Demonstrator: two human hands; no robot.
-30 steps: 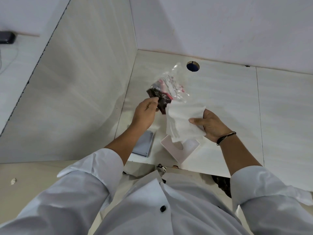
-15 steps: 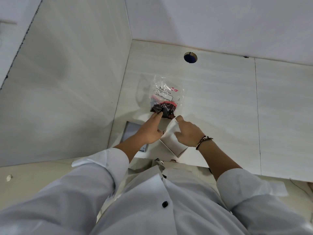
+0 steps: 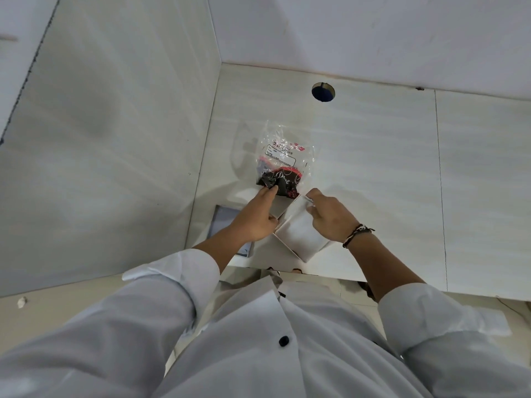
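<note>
Coat: my white coat fills the near edge, with one dark button (image 3: 284,341) on its front; both sleeves are pushed back off my forearms.
Right wrist: a dark braided bracelet (image 3: 356,234) sits on it.
White box (image 3: 307,252): it stands at the near edge of the table (image 3: 373,168), right in front of me and mostly covered by the sheet.
Right hand (image 3: 330,216): my fingers are curled and clamped on the white sheet (image 3: 296,222), pinching it by its far edge while the rest drapes down over the box.
Left hand (image 3: 255,216): it lies just left of the sheet, fingers stretched forward almost straight and grasping nothing; only the fingertips (image 3: 271,191) rest on the near end of the clear bag.
Grey device (image 3: 227,225): a flat grey slab on the table, partly hidden under my left forearm; I cannot tell what it is.
Clear bag (image 3: 283,162): it lies flat on the table just beyond both hands, with a printed label on its upper half and dark, red-edged contents bunched at the near end, where my left fingertips touch.
Round hole (image 3: 323,91): cut in the table well beyond the bag, showing blue inside.
Surroundings: a pale side panel (image 3: 115,139) rises at the left and a white wall (image 3: 373,38) closes the far side.
</note>
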